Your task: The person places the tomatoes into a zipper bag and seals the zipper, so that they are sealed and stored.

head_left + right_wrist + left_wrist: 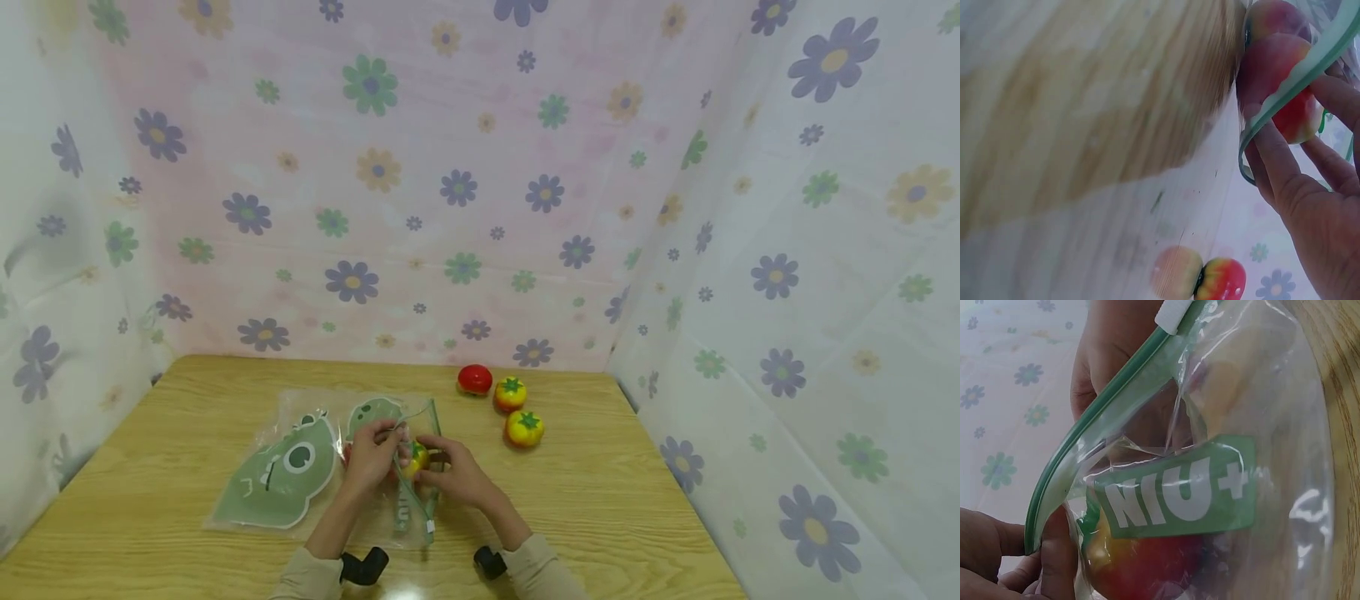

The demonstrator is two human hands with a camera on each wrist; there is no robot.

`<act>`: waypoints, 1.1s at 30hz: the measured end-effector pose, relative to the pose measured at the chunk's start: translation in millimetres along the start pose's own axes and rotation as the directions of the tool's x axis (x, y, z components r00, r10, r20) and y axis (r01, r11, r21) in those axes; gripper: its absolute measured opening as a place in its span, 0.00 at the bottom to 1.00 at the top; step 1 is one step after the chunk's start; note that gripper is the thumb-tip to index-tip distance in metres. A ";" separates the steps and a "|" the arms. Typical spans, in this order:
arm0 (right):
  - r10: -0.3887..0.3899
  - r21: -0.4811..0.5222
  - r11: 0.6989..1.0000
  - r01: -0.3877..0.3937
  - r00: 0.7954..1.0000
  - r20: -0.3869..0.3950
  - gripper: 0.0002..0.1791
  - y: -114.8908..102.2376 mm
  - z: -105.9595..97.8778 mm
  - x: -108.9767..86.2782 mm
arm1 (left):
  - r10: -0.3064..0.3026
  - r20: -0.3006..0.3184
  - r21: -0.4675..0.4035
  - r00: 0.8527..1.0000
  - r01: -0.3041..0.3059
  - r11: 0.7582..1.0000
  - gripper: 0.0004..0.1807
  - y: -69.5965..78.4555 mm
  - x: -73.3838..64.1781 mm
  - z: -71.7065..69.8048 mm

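A clear zip bag (296, 467) with a green cartoon print lies on the table, its green-edged mouth toward the right. My left hand (372, 454) pinches the far part of the mouth; in the left wrist view its fingers (1057, 550) grip the green edge. At the opening, a red-and-yellow toy tomato (417, 460) with a green top sits under the fingers of my right hand (459, 477). The right wrist view has those fingers spread and curved round the tomato (1300, 119), with the green edge crossing in front. Something red shows inside the bag beside my left hand.
Beyond the bag to the right stand two yellow toy tomatoes (523, 429) with green tops and a plain red one (475, 380). The white slider (430, 527) is at the near end of the zip. Flowered cloth (480, 167) rises behind the wooden table (600, 500).
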State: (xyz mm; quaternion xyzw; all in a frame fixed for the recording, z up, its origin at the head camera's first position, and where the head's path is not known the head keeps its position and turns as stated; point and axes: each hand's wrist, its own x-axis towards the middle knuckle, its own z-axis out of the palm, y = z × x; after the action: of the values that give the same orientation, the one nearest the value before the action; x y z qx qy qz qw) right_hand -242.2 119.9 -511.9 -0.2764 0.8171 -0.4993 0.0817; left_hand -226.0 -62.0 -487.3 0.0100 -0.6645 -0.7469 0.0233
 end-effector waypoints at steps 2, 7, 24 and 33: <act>-0.011 0.001 1.000 0.011 1.000 0.000 0.30 -0.2 0.7 0.9 | 0.000 -0.003 0.001 1.000 0.000 1.000 0.15 -0.1 -0.3 0.7; -0.027 0.013 1.000 0.027 1.000 0.004 0.29 1.3 2.7 3.6 | 0.004 0.000 0.012 1.000 -0.004 1.000 0.15 -0.4 -1.1 1.3; 0.014 0.085 0.996 -0.010 0.999 -0.042 0.25 0.0 17.2 16.3 | 0.046 -0.034 0.168 0.998 -0.039 0.985 0.20 0.3 -0.1 -3.6; 0.008 0.083 0.997 -0.003 0.998 -0.056 0.22 1.9 23.1 21.6 | 0.050 -0.040 0.199 0.998 -0.041 0.979 0.21 0.5 0.1 -2.8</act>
State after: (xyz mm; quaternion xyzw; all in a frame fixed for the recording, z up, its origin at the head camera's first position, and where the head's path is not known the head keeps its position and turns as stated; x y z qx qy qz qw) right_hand -251.5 91.2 -521.7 -0.2562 0.7984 -0.5402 0.0713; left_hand -226.0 -64.9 -487.1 0.0137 -0.7348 -0.6760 0.0544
